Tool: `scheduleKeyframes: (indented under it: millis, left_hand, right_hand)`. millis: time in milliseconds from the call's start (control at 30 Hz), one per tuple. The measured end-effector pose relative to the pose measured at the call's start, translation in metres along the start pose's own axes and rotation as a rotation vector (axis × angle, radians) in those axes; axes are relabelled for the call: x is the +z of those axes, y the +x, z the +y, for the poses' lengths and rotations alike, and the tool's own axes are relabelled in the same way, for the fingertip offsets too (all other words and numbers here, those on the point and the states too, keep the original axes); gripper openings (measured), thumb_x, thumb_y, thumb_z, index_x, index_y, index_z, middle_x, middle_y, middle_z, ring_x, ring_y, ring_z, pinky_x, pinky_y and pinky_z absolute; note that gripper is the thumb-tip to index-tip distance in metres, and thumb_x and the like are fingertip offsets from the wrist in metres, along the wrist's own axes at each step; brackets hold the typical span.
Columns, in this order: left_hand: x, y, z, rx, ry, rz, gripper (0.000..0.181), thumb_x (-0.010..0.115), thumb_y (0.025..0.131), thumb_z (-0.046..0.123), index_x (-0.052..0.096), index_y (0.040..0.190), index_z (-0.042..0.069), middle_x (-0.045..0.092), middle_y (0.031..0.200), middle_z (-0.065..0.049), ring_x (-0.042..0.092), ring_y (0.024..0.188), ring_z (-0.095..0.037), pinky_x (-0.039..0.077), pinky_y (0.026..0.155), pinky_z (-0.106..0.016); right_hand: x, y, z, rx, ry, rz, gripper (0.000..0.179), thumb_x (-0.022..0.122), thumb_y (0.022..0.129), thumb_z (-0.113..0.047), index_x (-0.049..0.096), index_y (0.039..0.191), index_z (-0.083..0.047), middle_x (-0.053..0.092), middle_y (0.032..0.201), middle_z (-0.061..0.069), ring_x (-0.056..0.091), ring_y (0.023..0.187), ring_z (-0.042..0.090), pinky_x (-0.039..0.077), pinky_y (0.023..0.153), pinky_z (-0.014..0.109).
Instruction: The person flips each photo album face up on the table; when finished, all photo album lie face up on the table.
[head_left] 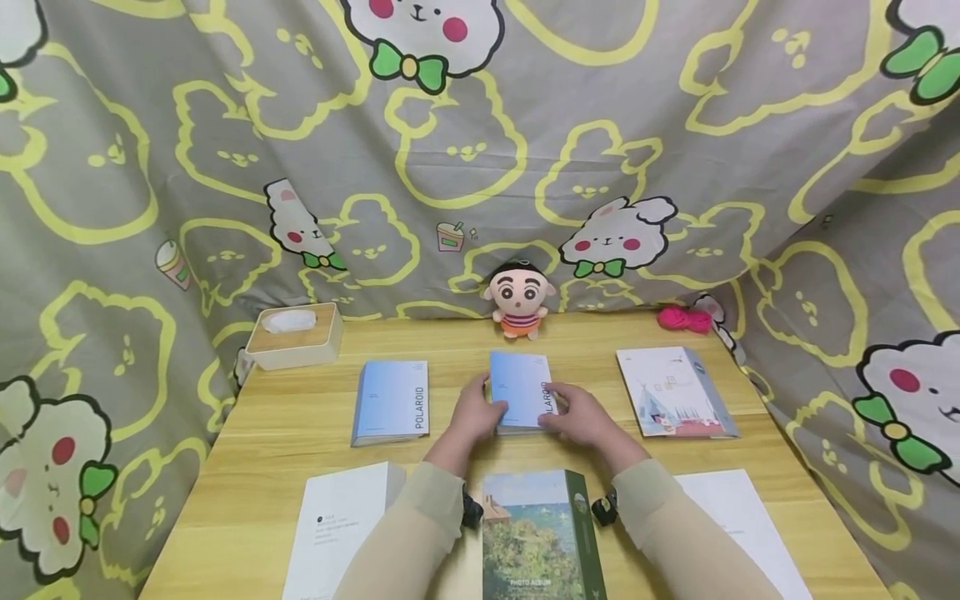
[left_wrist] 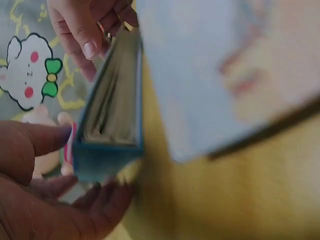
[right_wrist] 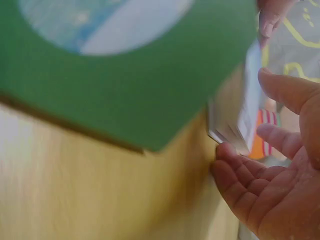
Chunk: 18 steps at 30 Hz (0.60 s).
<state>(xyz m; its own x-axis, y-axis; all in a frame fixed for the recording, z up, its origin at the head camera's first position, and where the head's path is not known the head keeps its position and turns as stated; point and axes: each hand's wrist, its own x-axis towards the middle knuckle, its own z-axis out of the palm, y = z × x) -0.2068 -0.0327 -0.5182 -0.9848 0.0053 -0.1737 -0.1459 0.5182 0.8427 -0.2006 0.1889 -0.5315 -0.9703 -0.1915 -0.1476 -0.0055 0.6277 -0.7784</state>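
Observation:
Between both hands, at the middle of the table, is a small blue photo album (head_left: 520,383) marked POLAROID. My left hand (head_left: 480,410) holds its left side; in the left wrist view the thumb lies at the cover's edge and the fingers curve around the spine (left_wrist: 107,162). On the opposite side my right hand (head_left: 577,414) holds the album's edge, with fingertips (right_wrist: 226,150) at its corner in the right wrist view. Pages show between the covers. Whether the album touches the table cannot be told.
A matching blue album (head_left: 392,400) lies left, an illustrated album (head_left: 671,392) right. Nearer are a white album (head_left: 341,525), a landscape-covered photo album (head_left: 532,533) and a white album (head_left: 742,517) partly behind the right sleeve. Behind stand a tissue box (head_left: 294,336), doll (head_left: 520,300) and pink bundle (head_left: 684,318).

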Motion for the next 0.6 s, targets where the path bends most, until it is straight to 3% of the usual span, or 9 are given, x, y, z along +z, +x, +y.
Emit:
scheduleKeyframes:
  millis: [100, 200, 400, 600]
  left_hand:
    - [0.006, 0.003, 0.018, 0.041, 0.085, 0.066, 0.073, 0.078, 0.093, 0.015, 0.045, 0.156, 0.001, 0.046, 0.155, -0.026, 0.041, 0.143, -0.046, 0.038, 0.118, -0.056]
    - [0.015, 0.008, 0.047, 0.093, 0.137, 0.081, 0.077, 0.082, 0.091, 0.020, 0.045, 0.157, 0.004, 0.045, 0.156, -0.022, 0.039, 0.143, -0.044, 0.040, 0.117, -0.054]
    - [0.044, 0.015, 0.110, 0.140, 0.074, -0.064, 0.082, 0.084, 0.089, 0.019, 0.043, 0.160, 0.014, 0.043, 0.162, -0.015, 0.041, 0.147, -0.039, 0.041, 0.118, -0.050]
    - [0.104, 0.016, 0.141, 0.060, 0.071, -0.183, 0.080, 0.085, 0.090, 0.025, 0.045, 0.158, 0.011, 0.052, 0.154, -0.017, 0.053, 0.139, -0.031, 0.046, 0.115, -0.040]
  right_hand:
    - [-0.017, -0.005, 0.008, -0.034, -0.007, 0.066, 0.065, 0.081, 0.095, -0.020, 0.054, 0.150, 0.003, 0.061, 0.139, 0.032, 0.069, 0.102, 0.035, 0.061, 0.082, 0.045]
    - [-0.045, -0.011, 0.019, -0.062, 0.000, 0.153, 0.060, 0.079, 0.096, -0.016, 0.055, 0.146, 0.008, 0.061, 0.138, 0.034, 0.070, 0.106, 0.041, 0.062, 0.083, 0.046]
    - [-0.111, -0.027, 0.039, -0.066, -0.060, 0.260, 0.057, 0.075, 0.100, -0.017, 0.054, 0.145, 0.011, 0.064, 0.131, 0.036, 0.070, 0.108, 0.048, 0.061, 0.088, 0.053]
    - [-0.169, -0.047, 0.074, 0.064, -0.195, 0.246, 0.066, 0.073, 0.101, -0.029, 0.051, 0.146, 0.014, 0.057, 0.139, 0.040, 0.061, 0.120, 0.056, 0.052, 0.099, 0.064]
